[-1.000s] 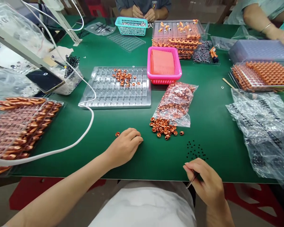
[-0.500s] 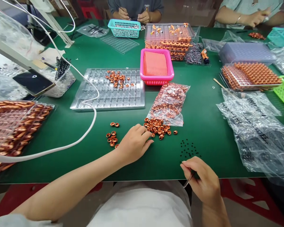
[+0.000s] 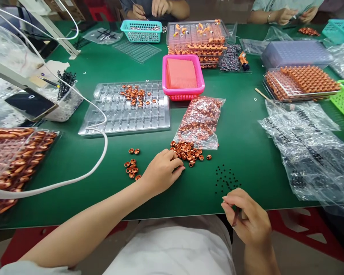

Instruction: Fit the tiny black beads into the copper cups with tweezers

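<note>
My left hand (image 3: pixel 164 171) rests at the near left edge of a pile of copper-coloured cup-shaped parts (image 3: pixel 189 151), its thumb and curled fingers close together; anything between the fingertips is hidden. Left of it lies a small group of the same cups (image 3: pixel 131 168). By the front edge of the table, my right hand (image 3: pixel 248 215) is closed around thin metal tweezers (image 3: pixel 235 218), mostly covered by the fingers. Tiny black pieces (image 3: pixel 226 178) lie scattered just beyond that hand.
A clear bag of cups (image 3: pixel 200 121) lies behind the pile. Further back are a clear plastic tray (image 3: pixel 126 118) bearing loose cups and a pink basket (image 3: pixel 183 91). A white cable (image 3: pixel 94 164) loops across the left; plastic bags (image 3: pixel 306 152) cover the right. Two people work opposite.
The view has shifted slightly. My left hand stays at the pile, thumb and fingers now closer together. My right hand has turned a little, the tweezers pointing more steeply.
</note>
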The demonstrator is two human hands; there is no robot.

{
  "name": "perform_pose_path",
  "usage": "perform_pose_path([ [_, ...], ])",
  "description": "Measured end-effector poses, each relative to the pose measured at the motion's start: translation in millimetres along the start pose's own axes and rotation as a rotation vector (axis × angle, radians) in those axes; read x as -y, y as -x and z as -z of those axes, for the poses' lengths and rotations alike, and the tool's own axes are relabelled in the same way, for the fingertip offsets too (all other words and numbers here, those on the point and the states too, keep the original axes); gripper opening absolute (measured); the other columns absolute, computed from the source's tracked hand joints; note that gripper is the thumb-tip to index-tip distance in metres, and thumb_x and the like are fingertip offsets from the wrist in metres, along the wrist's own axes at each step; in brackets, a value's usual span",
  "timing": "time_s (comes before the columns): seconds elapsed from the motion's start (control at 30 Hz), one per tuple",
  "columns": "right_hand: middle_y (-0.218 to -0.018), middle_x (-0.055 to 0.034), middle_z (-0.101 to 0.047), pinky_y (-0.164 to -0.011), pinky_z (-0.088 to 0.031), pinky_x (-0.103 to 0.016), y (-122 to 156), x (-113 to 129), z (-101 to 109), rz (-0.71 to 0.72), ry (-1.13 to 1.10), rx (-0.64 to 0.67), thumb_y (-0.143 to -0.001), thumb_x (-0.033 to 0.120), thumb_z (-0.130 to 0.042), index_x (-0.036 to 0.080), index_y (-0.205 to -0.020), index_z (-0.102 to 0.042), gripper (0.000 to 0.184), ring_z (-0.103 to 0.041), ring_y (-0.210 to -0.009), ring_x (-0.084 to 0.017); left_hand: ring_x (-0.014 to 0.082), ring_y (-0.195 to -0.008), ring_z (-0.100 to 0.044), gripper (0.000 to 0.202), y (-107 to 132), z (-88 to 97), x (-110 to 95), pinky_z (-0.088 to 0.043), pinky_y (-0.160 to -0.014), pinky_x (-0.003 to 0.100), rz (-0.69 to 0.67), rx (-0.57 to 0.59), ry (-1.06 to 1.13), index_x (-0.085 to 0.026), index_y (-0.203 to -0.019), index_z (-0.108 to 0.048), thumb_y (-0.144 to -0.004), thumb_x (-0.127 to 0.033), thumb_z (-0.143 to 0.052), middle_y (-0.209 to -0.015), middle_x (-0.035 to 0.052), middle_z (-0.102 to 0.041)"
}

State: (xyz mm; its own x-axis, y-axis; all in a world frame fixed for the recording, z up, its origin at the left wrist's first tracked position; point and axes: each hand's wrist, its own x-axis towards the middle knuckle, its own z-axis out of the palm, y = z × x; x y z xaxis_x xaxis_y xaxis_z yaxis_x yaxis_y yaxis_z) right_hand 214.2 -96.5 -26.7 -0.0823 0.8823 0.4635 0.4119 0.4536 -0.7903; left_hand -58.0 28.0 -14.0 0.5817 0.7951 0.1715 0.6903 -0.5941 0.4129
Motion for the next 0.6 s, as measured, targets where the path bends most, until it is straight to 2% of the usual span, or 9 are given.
perform_pose_path([
  [0.13, -0.089, -0.0068, -0.066, -0.071, -0.053, -0.038, -8.4, 8.5, 2.0, -0.146, -0.102, -0.166, -0.096, 0.014, -0.058, 0.021, -0.103, -0.072, 0.017, -0.063, -0.084, -0.023, 0.0214, -0.086, -0.065, 0.013, 8.2, 5.0, -11.9, -0.054, -0.078, 0.034, -0.069, 0.093, 0.157, -0.017, -0.09, -0.07, -0.098, -0.017, -0.059, -0.091, 0.0075, -0.072],
  [0.23, -0.092, -0.0082, -0.064, -0.076, -0.053, -0.041, -19.5, 8.1, 2.0, -0.138, -0.236, -0.327, -0.105, 0.029, -0.044, 0.024, -0.099, -0.072, 0.029, -0.062, -0.092, -0.024, 0.0214, -0.086, -0.067, 0.013, 6.9, -0.2, -26.3, -0.055, -0.076, 0.033, -0.121, 0.161, 0.243, -0.017, -0.092, -0.067, -0.097, -0.013, -0.056, -0.09, 0.0069, -0.073],
  [0.3, -0.108, -0.0101, -0.065, -0.081, -0.053, -0.043, -25.2, 3.2, 1.0, -0.131, -0.286, -0.364, -0.107, 0.042, -0.042, 0.026, -0.094, -0.072, 0.035, -0.061, -0.104, -0.026, 0.0214, -0.083, -0.068, 0.013, 1.1, -7.7, -35.5, -0.055, -0.073, 0.033, -0.111, 0.176, 0.282, -0.015, -0.098, -0.065, -0.093, -0.009, -0.056, -0.09, 0.0068, -0.073],
  [0.33, -0.11, -0.0098, -0.064, -0.08, -0.054, -0.042, -26.8, 0.2, 0.6, -0.146, -0.294, -0.372, -0.106, 0.048, -0.042, 0.027, -0.095, -0.072, 0.038, -0.061, -0.105, -0.025, 0.0213, -0.082, -0.069, 0.015, -2.6, -12.1, -39.6, -0.055, -0.072, 0.032, -0.097, 0.174, 0.307, -0.014, -0.102, -0.064, -0.091, -0.008, -0.056, -0.09, 0.0069, -0.073],
  [0.4, -0.101, -0.0067, -0.06, -0.068, -0.053, -0.035, -27.0, -5.9, 0.7, -0.185, -0.307, -0.362, -0.105, 0.053, -0.043, 0.03, -0.099, -0.073, 0.039, -0.061, -0.088, -0.02, 0.0199, -0.079, -0.07, 0.021, -10.1, -20.4, -46.1, -0.055, -0.071, 0.031, -0.069, 0.158, 0.38, -0.013, -0.106, -0.063, -0.088, -0.006, -0.056, -0.091, 0.0066, -0.073],
  [0.5, -0.089, -0.002, -0.053, -0.05, -0.046, -0.027, -21.9, -13.3, 4.4, -0.275, -0.365, -0.335, -0.106, 0.052, -0.044, 0.029, -0.104, -0.073, 0.037, -0.054, -0.061, -0.011, 0.0164, -0.076, -0.068, 0.018, -17.7, -29.8, -50.1, -0.055, -0.07, 0.027, -0.028, 0.113, 0.518, -0.015, -0.099, -0.065, -0.088, -0.005, -0.055, -0.087, 0.0044, -0.07],
  [0.6, -0.088, -0.0014, -0.055, -0.049, -0.051, -0.027, -16.7, -19.6, 10.7, -0.321, -0.394, -0.368, -0.105, 0.046, -0.05, 0.026, -0.102, -0.072, 0.03, -0.06, -0.061, -0.011, 0.0135, -0.075, -0.066, 0.019, -19.4, -34.5, -47.5, -0.054, -0.07, 0.024, -0.009, 0.066, 0.63, -0.016, -0.095, -0.068, -0.089, -0.005, -0.054, -0.088, 0.0037, -0.069],
])
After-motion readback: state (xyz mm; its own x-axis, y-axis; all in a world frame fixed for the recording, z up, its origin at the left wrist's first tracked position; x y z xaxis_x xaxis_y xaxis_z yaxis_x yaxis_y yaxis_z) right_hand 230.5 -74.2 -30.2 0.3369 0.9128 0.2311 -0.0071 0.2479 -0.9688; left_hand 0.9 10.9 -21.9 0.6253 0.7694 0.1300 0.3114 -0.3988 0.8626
